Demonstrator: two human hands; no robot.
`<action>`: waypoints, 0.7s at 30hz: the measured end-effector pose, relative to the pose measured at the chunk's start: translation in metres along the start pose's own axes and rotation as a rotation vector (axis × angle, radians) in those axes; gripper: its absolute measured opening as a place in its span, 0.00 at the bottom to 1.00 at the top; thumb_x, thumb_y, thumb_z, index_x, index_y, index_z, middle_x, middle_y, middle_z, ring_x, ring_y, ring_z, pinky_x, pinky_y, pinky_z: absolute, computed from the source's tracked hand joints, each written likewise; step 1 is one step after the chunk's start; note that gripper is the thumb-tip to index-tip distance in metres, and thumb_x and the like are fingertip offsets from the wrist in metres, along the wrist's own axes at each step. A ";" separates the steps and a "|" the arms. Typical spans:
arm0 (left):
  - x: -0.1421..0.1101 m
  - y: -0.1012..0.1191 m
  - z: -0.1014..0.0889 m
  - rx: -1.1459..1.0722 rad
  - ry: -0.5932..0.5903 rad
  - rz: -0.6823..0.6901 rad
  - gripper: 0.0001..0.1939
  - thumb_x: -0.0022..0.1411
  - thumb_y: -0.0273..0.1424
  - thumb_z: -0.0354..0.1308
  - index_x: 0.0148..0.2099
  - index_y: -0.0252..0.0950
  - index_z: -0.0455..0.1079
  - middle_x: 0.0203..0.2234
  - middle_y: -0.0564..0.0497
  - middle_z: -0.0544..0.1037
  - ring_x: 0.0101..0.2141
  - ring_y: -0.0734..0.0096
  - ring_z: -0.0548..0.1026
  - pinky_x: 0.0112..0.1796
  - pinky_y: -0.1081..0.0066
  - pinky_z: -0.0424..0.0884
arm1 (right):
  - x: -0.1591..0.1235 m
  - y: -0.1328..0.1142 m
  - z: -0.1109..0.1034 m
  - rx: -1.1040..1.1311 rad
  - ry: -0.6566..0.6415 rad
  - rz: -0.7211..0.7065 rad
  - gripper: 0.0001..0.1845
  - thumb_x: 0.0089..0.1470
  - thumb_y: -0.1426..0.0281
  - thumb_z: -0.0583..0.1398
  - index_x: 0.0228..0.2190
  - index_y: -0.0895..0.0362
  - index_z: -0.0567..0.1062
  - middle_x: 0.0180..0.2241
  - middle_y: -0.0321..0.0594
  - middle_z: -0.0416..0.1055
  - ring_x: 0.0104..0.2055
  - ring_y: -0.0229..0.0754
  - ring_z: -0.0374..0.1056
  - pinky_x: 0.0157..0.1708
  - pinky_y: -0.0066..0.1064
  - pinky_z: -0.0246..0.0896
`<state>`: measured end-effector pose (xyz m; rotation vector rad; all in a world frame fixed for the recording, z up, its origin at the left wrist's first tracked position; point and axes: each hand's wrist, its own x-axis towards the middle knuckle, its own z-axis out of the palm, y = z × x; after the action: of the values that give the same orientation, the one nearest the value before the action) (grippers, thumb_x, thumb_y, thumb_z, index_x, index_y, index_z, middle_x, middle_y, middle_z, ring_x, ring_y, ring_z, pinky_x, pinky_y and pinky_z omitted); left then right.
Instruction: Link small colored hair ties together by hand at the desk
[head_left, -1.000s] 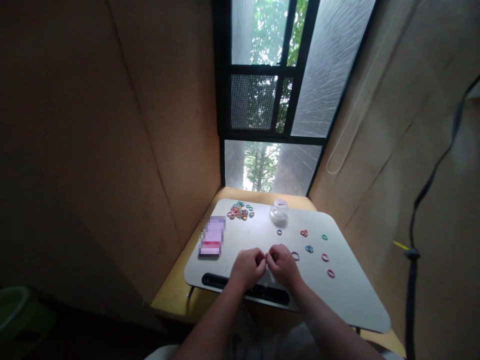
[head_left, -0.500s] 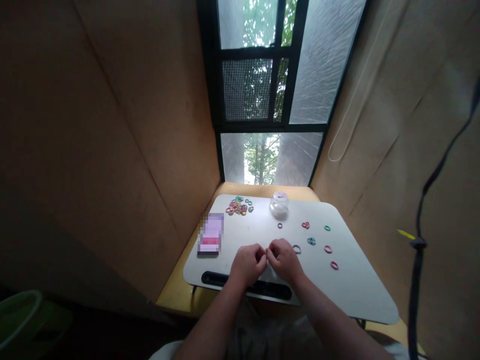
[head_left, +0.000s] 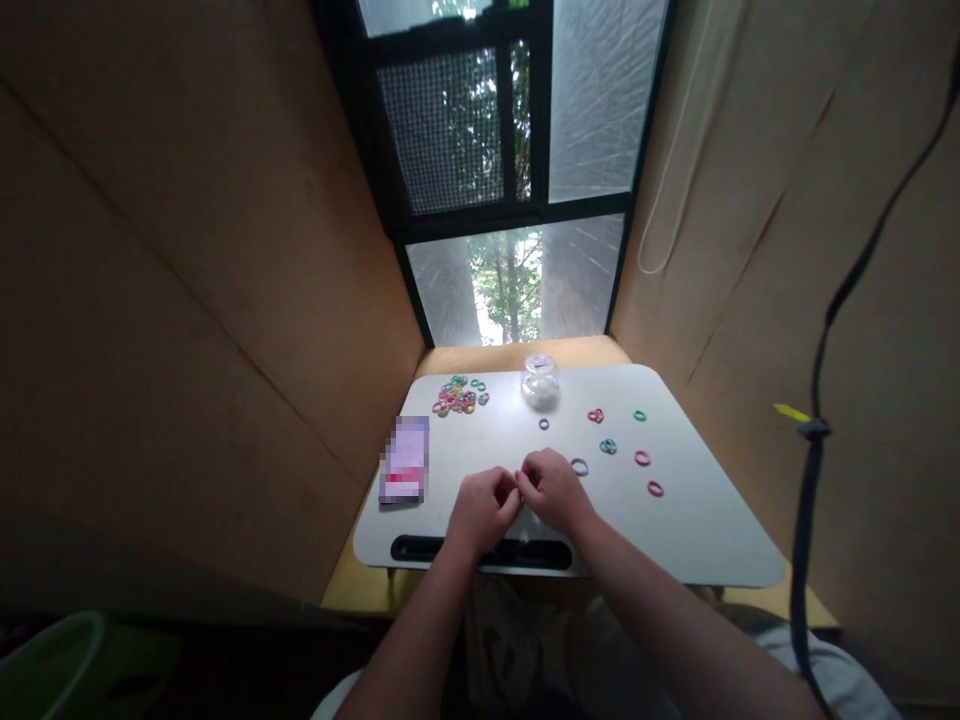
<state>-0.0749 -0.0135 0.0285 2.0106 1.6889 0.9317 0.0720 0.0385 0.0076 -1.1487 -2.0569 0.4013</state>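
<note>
My left hand (head_left: 484,510) and my right hand (head_left: 551,490) meet fingertip to fingertip over the near middle of a white lap tray (head_left: 705,540). Both hands are closed in a pinch; what they pinch is too small to make out. A purple rubber band (head_left: 579,466) lies just right of my right hand. Several loose coloured bands lie further right, among them a pink one (head_left: 643,458) and a red one (head_left: 655,488). A heap of coloured bands (head_left: 457,395) sits at the tray's far left.
A small clear plastic container (head_left: 539,381) stands at the tray's far middle. A flat purple packet (head_left: 406,471) lies at the left edge. A dark handle slot (head_left: 420,548) runs along the near edge. Brown board walls close in left and right; a window is behind.
The view has tilted down and shifted, so the tray sits higher in the picture. My hands stay together in the same pinch at the tray's near middle.
</note>
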 end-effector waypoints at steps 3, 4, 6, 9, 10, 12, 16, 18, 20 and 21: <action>-0.001 0.000 0.000 -0.024 0.015 -0.020 0.10 0.62 0.35 0.52 0.31 0.37 0.68 0.24 0.53 0.74 0.25 0.74 0.69 0.30 0.74 0.60 | -0.001 0.000 0.000 -0.003 -0.001 -0.002 0.09 0.51 0.71 0.58 0.21 0.55 0.67 0.23 0.37 0.66 0.30 0.40 0.60 0.33 0.31 0.51; -0.001 -0.001 0.000 -0.029 0.025 -0.025 0.09 0.62 0.34 0.52 0.31 0.37 0.68 0.24 0.53 0.75 0.26 0.74 0.69 0.30 0.74 0.60 | -0.001 -0.001 0.000 -0.002 -0.001 -0.005 0.09 0.51 0.71 0.58 0.21 0.55 0.66 0.23 0.37 0.66 0.31 0.40 0.60 0.34 0.31 0.51; -0.002 -0.003 0.000 -0.039 0.038 -0.019 0.09 0.62 0.34 0.52 0.32 0.37 0.69 0.24 0.53 0.75 0.26 0.74 0.70 0.30 0.74 0.60 | -0.001 -0.002 -0.001 0.005 -0.003 -0.013 0.09 0.52 0.72 0.57 0.21 0.55 0.66 0.23 0.37 0.66 0.31 0.40 0.60 0.34 0.31 0.51; -0.003 -0.005 0.001 -0.054 0.032 0.022 0.08 0.62 0.33 0.53 0.32 0.37 0.70 0.24 0.54 0.75 0.27 0.74 0.70 0.31 0.74 0.60 | -0.002 -0.003 -0.002 0.029 -0.013 -0.036 0.05 0.50 0.73 0.57 0.24 0.55 0.68 0.25 0.36 0.67 0.31 0.40 0.60 0.34 0.31 0.52; -0.004 -0.005 0.001 -0.058 0.029 0.035 0.08 0.62 0.32 0.53 0.32 0.37 0.70 0.24 0.54 0.76 0.27 0.74 0.70 0.31 0.74 0.60 | -0.003 -0.003 -0.003 0.040 -0.019 -0.048 0.03 0.50 0.74 0.57 0.26 0.55 0.69 0.26 0.36 0.68 0.32 0.40 0.60 0.35 0.31 0.52; -0.004 -0.007 0.001 -0.060 0.029 0.047 0.08 0.61 0.32 0.53 0.32 0.37 0.71 0.25 0.53 0.76 0.27 0.73 0.70 0.31 0.74 0.60 | -0.003 -0.003 -0.003 0.061 -0.033 -0.076 0.03 0.50 0.75 0.57 0.28 0.55 0.70 0.27 0.36 0.69 0.32 0.40 0.61 0.36 0.31 0.53; -0.004 -0.008 0.002 -0.061 0.052 0.010 0.08 0.61 0.32 0.53 0.31 0.37 0.70 0.24 0.53 0.75 0.27 0.73 0.70 0.30 0.74 0.60 | -0.003 -0.001 0.000 0.059 -0.049 -0.098 0.04 0.50 0.75 0.57 0.26 0.55 0.71 0.26 0.37 0.69 0.32 0.40 0.61 0.36 0.32 0.53; -0.005 -0.009 0.003 -0.071 0.062 -0.009 0.08 0.61 0.33 0.54 0.30 0.37 0.70 0.23 0.54 0.75 0.26 0.74 0.69 0.30 0.74 0.60 | -0.003 0.000 0.002 0.045 -0.038 -0.091 0.05 0.51 0.75 0.57 0.25 0.55 0.70 0.26 0.37 0.69 0.32 0.40 0.61 0.36 0.32 0.53; -0.005 -0.010 0.003 -0.084 0.073 -0.016 0.08 0.60 0.33 0.54 0.30 0.37 0.69 0.22 0.54 0.74 0.25 0.74 0.68 0.29 0.74 0.59 | -0.004 0.000 0.003 0.033 -0.030 -0.088 0.04 0.50 0.75 0.57 0.25 0.55 0.70 0.26 0.37 0.69 0.32 0.40 0.61 0.35 0.32 0.53; -0.005 -0.010 0.003 -0.091 0.078 -0.016 0.08 0.60 0.33 0.54 0.30 0.37 0.69 0.22 0.55 0.74 0.25 0.74 0.68 0.29 0.74 0.59 | -0.003 0.000 0.003 0.028 -0.030 -0.088 0.04 0.50 0.75 0.57 0.25 0.55 0.70 0.26 0.37 0.68 0.32 0.40 0.61 0.35 0.32 0.53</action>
<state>-0.0807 -0.0159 0.0182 1.9223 1.6686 1.0748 0.0709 0.0360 0.0037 -1.0379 -2.1126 0.4047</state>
